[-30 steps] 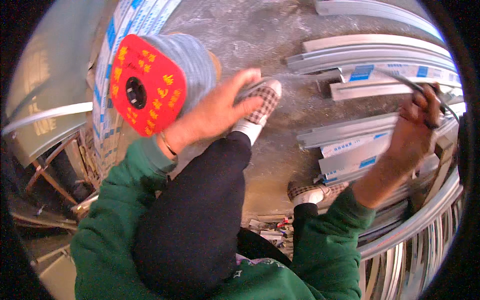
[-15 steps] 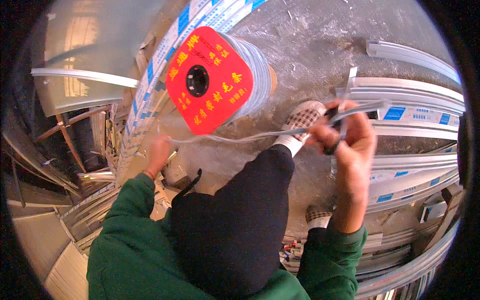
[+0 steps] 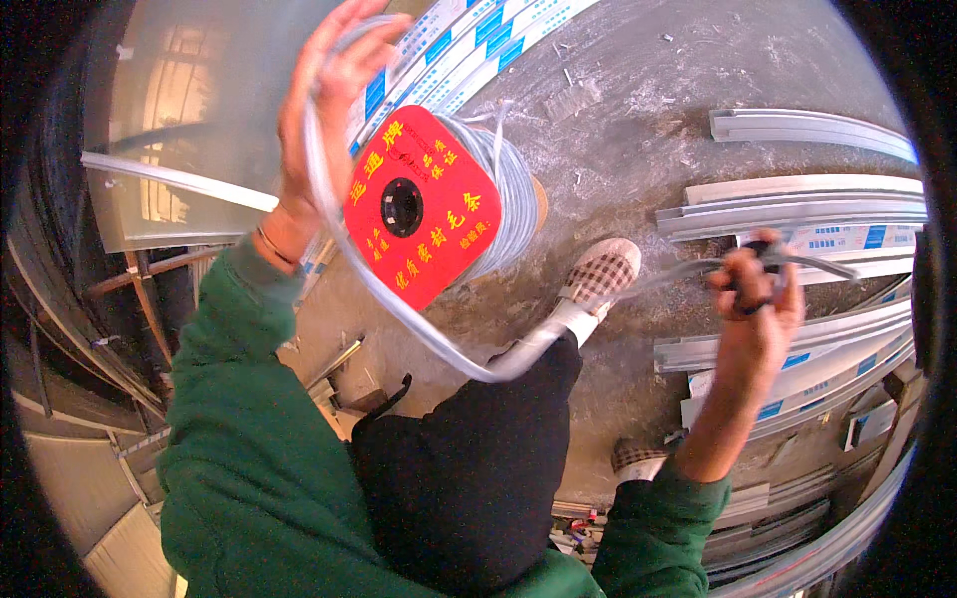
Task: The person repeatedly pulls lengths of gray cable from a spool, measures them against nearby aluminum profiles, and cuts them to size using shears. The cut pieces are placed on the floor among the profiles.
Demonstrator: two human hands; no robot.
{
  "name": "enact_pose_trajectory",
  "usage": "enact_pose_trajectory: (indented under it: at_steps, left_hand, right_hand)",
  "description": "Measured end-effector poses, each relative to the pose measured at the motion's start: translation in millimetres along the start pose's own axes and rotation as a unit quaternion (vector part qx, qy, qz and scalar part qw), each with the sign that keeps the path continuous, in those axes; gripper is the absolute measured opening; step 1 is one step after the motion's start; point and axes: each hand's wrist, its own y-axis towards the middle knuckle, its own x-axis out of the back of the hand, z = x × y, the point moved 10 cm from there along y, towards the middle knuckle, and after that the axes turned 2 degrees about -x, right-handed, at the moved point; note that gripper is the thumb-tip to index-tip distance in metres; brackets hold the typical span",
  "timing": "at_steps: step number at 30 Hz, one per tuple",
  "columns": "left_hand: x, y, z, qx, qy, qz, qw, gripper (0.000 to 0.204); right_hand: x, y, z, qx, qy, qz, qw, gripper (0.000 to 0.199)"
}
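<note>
A spool (image 3: 454, 254) with a red square face and grey strip wound on it stands on the floor ahead of me. My left hand (image 3: 324, 120) is raised at the spool's left, fingers curled round the grey strip (image 3: 404, 314). From there the strip sags across my dark trouser leg, then rises toward my right hand (image 3: 763, 289). That hand is closed on black-handled scissors (image 3: 766, 254), blurred by motion; one black loop circles a finger. A grey end juts out past its fingers; whether this is strip or blade is unclear.
Long pale profiles (image 3: 797, 204) with blue-marked film lie on the floor at right. More wrapped profiles (image 3: 478, 45) run behind the spool. A large glossy panel (image 3: 199, 100) leans at far left. My checkered shoe (image 3: 603, 271) is close to the spool.
My left hand has swept up and forward from low beside the spool, drawing the strip into a long loop. My right hand has shifted right and slightly down, away from the spool.
</note>
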Motion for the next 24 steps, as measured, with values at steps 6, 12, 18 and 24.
enact_pose_trajectory:
  at_steps: [6,12,18,24]
  left_hand:
    - [-30.6,-24.3,96.1,0.182,0.375,0.198,0.887,0.041]
    - [-57.5,-57.0,101.1,-0.045,0.480,0.332,0.811,0.039]
    - [43.2,-124.6,132.7,0.090,0.569,0.282,0.767,0.028]
    - [221.8,-288.3,188.0,0.441,0.572,0.338,0.603,0.038]
  right_hand:
    - [214.3,4.2,141.7,0.274,-0.028,-0.173,0.946,0.045]
    - [272.0,-3.7,176.5,0.263,0.014,-0.140,0.954,0.042]
    - [223.0,10.0,164.5,0.232,0.037,-0.063,0.970,0.040]
    - [171.4,4.0,165.1,0.199,0.030,-0.053,0.978,0.044]
